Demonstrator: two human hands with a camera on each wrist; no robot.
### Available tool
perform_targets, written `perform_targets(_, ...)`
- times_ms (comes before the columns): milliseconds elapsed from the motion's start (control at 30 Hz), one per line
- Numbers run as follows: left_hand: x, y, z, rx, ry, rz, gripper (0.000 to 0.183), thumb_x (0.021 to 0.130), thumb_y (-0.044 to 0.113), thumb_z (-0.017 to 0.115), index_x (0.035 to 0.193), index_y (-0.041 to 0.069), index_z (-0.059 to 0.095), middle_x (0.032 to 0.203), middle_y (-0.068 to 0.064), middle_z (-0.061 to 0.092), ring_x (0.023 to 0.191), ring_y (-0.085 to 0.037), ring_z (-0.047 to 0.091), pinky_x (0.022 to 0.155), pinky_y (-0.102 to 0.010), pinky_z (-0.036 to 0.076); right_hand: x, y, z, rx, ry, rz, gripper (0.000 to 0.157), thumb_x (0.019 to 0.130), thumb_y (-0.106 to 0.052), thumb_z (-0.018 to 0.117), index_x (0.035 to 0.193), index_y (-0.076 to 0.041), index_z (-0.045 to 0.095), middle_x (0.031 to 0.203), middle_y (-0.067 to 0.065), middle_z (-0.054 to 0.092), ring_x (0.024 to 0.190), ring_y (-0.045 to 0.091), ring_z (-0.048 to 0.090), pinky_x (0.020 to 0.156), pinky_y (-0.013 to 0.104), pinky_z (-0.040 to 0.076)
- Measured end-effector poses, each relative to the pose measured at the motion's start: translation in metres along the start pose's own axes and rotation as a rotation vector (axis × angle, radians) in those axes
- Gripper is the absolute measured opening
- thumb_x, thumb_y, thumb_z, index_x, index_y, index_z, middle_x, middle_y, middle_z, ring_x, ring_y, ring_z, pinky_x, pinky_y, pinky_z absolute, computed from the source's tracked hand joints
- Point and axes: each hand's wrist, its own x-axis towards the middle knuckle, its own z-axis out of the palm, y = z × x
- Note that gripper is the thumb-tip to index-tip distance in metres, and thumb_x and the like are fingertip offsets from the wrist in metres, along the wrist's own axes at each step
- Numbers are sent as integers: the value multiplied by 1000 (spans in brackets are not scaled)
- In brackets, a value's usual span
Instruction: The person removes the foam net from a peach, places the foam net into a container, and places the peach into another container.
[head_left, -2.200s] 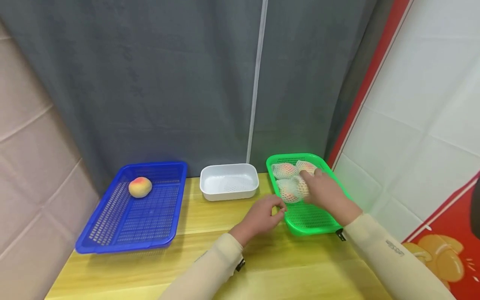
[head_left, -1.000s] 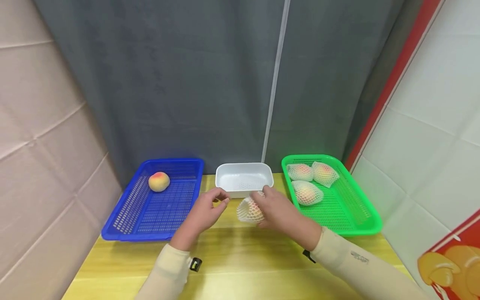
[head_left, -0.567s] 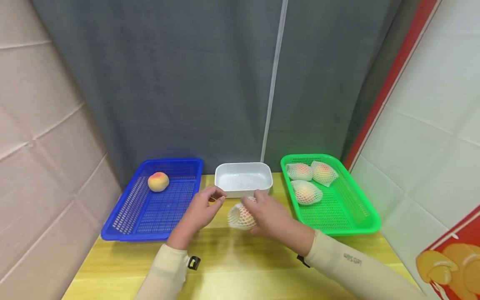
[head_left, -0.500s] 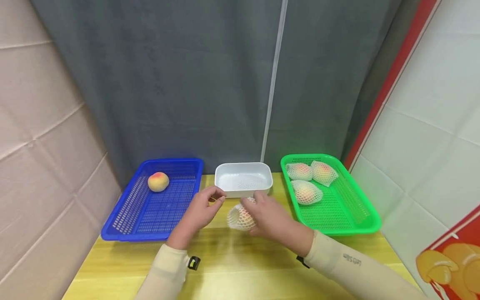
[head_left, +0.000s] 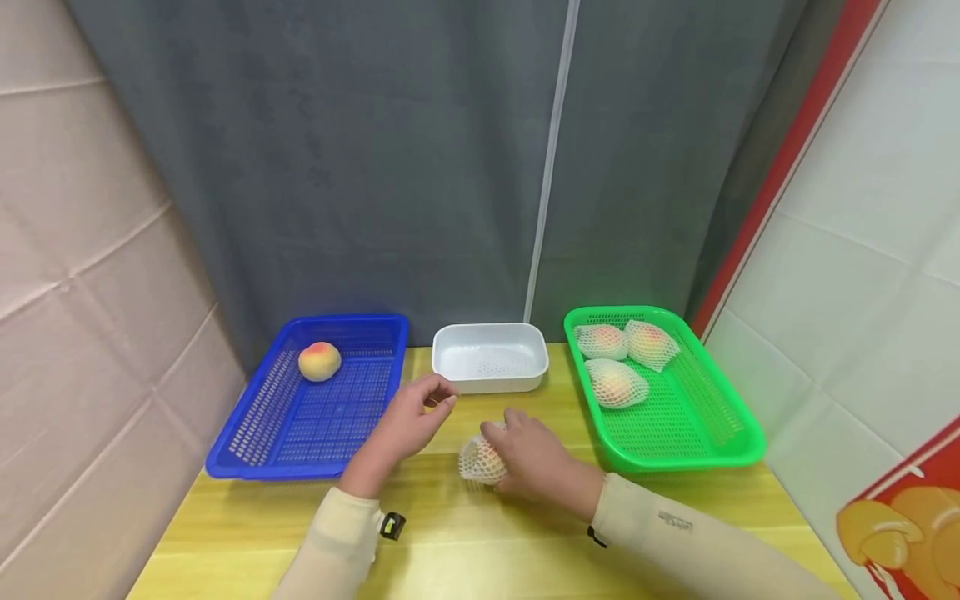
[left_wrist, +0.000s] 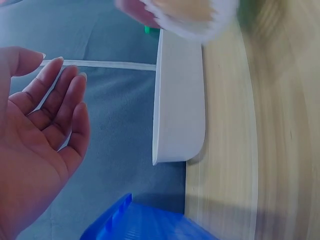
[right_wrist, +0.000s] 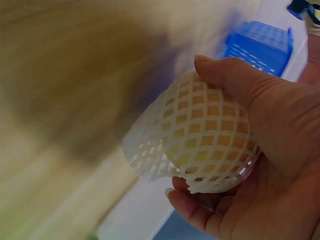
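A peach [right_wrist: 210,135] in a white foam net sleeve is gripped by my right hand [head_left: 536,458], thumb on one side and fingers on the other. The net's open end [right_wrist: 145,150] faces away from the palm. In the head view this netted peach [head_left: 482,460] is low over the wooden table, in front of the white tray. My left hand [head_left: 411,421] hovers between the blue basket and the peach, holding nothing. Its fingers [left_wrist: 62,100] are loosely bent in the left wrist view, with the palm showing.
At left a blue basket [head_left: 348,462] contains one bare peach [head_left: 319,362]. A white tray [head_left: 491,385] stands at the back middle. The green basket [head_left: 720,454] on the right bears netted peaches [head_left: 617,383]. A grey curtain [head_left: 375,167] hangs behind the table [head_left: 450,542].
My right hand took a netted peach out of the green basket, brought it left to the middle, then lowered it nearer the table. My left hand moved left, then stayed nearly still.
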Motion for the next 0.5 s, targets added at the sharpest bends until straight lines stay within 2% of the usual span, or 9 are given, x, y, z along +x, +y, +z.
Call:
perform_targets(167, 3, 1, 1, -40, -34, -26, 9, 108, 12, 70, 114, 14, 77, 108, 3, 75, 102, -17, 69, 96, -43, 59, 2, 1, 11, -24, -53, -5, 90, 71, -53, 104, 142, -16, 62, 113, 9, 60, 99, 24, 61, 90, 46, 60)
perform_targets(300, 3, -1, 2, -56, -38, -36, 9, 109, 13, 70, 114, 14, 77, 107, 3, 76, 101, -16, 69, 96, -42, 58, 4, 0, 13, -40, -54, -22, 91, 72, -56, 103, 142, -17, 62, 113, 8, 59, 99, 23, 60, 88, 45, 60)
perform_targets(500, 3, -5, 3, -58, -62, -42, 10, 110, 14, 69, 114, 11, 77, 109, -5, 77, 102, -17, 69, 96, -43, 58, 6, -2, 13, -50, -77, -24, 95, 72, -59, 102, 146, -17, 60, 116, 10, 61, 102, 25, 62, 91, 46, 60)
